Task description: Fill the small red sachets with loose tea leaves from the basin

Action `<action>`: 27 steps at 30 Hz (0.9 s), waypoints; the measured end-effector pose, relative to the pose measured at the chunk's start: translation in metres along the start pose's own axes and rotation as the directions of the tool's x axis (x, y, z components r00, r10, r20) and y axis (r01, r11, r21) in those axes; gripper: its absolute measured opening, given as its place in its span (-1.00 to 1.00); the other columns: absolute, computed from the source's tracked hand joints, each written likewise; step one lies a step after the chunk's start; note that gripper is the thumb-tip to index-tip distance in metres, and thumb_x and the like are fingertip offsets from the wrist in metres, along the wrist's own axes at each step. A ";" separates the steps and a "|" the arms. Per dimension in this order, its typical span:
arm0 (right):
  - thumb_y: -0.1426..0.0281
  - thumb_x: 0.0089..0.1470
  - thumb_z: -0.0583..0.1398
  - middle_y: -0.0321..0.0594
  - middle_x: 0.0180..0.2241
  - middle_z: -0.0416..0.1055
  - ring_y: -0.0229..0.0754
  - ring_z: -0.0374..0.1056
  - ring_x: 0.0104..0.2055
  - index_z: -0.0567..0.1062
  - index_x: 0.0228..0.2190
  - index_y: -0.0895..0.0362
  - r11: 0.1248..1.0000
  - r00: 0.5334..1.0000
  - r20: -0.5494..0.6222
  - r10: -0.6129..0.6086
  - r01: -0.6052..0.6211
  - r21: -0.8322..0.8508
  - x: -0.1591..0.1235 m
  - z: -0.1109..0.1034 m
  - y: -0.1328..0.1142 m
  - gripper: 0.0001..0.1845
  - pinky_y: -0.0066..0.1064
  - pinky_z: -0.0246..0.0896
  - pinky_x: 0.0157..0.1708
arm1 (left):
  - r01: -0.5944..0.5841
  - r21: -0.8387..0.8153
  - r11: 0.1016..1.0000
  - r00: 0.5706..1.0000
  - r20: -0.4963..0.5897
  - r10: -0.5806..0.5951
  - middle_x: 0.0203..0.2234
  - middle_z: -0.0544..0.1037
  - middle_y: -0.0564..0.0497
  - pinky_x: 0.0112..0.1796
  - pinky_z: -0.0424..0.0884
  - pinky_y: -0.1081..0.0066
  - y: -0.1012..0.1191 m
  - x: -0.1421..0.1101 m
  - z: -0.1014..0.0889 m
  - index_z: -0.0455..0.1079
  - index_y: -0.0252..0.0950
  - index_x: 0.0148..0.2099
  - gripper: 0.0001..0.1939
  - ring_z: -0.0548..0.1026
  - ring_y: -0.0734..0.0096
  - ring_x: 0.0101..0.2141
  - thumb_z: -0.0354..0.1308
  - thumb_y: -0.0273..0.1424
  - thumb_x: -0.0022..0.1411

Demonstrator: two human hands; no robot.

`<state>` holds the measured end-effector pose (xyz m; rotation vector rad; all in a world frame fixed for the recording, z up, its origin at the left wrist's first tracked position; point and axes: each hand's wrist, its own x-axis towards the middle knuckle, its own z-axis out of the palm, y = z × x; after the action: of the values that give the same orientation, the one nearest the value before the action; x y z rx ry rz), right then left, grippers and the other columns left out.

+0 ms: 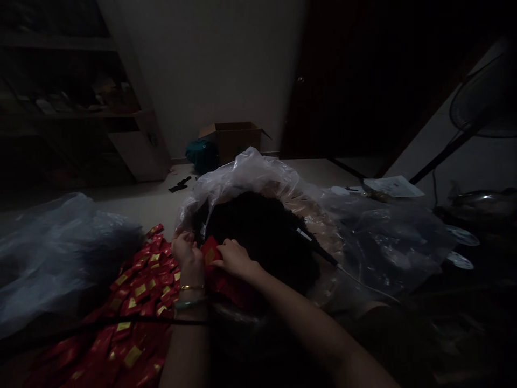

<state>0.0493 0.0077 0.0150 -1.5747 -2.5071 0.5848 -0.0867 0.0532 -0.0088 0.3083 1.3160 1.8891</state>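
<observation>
My right hand [236, 258] is closed on the edge of a small red packet [210, 250] with a yellowish label. Just left of it, my left hand [188, 249] is curled closed beside the packet; whatever its fingers hold is hidden. Behind both hands, a large dark heap of loose, shreddy material [250, 226] fills an opened clear plastic bag [254, 167]. More red packets [230, 288] lie under my right wrist. To the left spreads a big pile of red packets with yellow labels [139, 291]. A slim dark tool with a pale cord [323, 253] rests on the heap's right side.
Clear plastic bags lie at left [68, 253] and right [391, 237]. An open cardboard box [238, 140] and a teal bag [202, 155] stand by the wall. A standing fan [484, 102] is at right, shelves [72, 116] at left. A dark strap crosses the lower left.
</observation>
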 end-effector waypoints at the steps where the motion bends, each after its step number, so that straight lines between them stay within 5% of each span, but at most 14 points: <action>1: 0.20 0.09 0.17 -0.01 -0.10 0.34 0.01 0.25 -0.04 0.48 -0.15 0.15 1.000 1.000 -0.007 0.011 -0.011 -0.017 0.001 0.001 -0.003 -0.65 -0.24 0.25 -0.15 | 0.020 -0.005 1.000 1.000 -0.014 -0.021 -0.49 0.30 0.16 -0.47 0.13 0.49 0.001 0.000 0.000 0.23 -0.22 -0.26 -0.66 0.26 0.57 -0.55 0.03 -0.52 -0.20; 8: 0.32 0.07 0.19 0.05 -0.06 0.28 0.05 0.21 -0.02 0.46 -0.15 0.18 0.998 0.999 -0.041 0.019 -0.022 -0.062 0.003 0.015 -0.016 -0.70 -0.19 0.29 -0.18 | 0.117 -0.059 0.991 0.992 -0.037 -0.119 -0.46 0.33 0.15 -0.43 0.17 0.48 0.006 -0.007 0.003 0.27 -0.20 -0.26 -0.66 0.28 0.58 -0.53 0.03 -0.54 -0.19; 13: 0.31 -0.16 0.34 0.13 0.01 0.27 0.13 0.23 0.04 0.44 -0.10 0.23 0.999 0.990 0.137 0.031 -0.026 -0.039 0.032 0.002 -0.017 -0.46 -0.16 0.30 -0.13 | 0.149 -0.106 0.983 0.985 -0.071 -0.157 -0.46 0.33 0.15 -0.41 0.17 0.47 0.012 -0.011 0.005 0.28 -0.21 -0.27 -0.65 0.29 0.59 -0.53 0.02 -0.57 -0.21; 16: 0.45 -0.27 0.38 0.25 -0.03 0.33 0.21 0.24 0.05 0.49 -0.19 0.30 0.997 0.985 0.155 0.076 -0.073 -0.025 0.049 0.000 -0.022 -0.50 -0.12 0.30 -0.12 | 0.153 -0.126 0.980 0.982 -0.093 -0.165 -0.46 0.33 0.14 -0.42 0.17 0.47 0.015 -0.012 0.006 0.29 -0.21 -0.28 -0.66 0.30 0.58 -0.53 0.02 -0.56 -0.20; 19: 0.54 -0.14 0.28 0.29 -0.03 0.35 0.21 0.26 0.06 0.50 -0.21 0.32 0.993 0.988 0.108 0.110 -0.114 0.029 0.053 0.006 -0.027 -0.64 -0.09 0.28 -0.11 | 0.146 -0.135 0.980 0.983 -0.090 -0.158 -0.46 0.34 0.14 -0.44 0.18 0.48 0.017 -0.013 0.006 0.29 -0.21 -0.28 -0.67 0.30 0.59 -0.54 0.02 -0.56 -0.20; 27: 0.50 -0.05 0.21 -0.05 -0.27 0.53 -0.06 0.47 -0.21 0.51 -0.35 0.19 0.911 0.981 -0.037 0.188 -0.160 0.380 0.041 0.013 -0.001 -0.86 -0.35 0.34 -0.28 | 0.081 -0.109 0.991 0.991 -0.098 -0.091 -0.51 0.37 0.16 -0.50 0.19 0.56 0.017 -0.013 0.007 0.30 -0.25 -0.24 -0.64 0.31 0.62 -0.57 0.04 -0.57 -0.19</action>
<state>0.0257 0.0403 -0.0008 -1.6394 -2.0549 0.9474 -0.0821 0.0462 0.0124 0.0992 1.2709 1.9147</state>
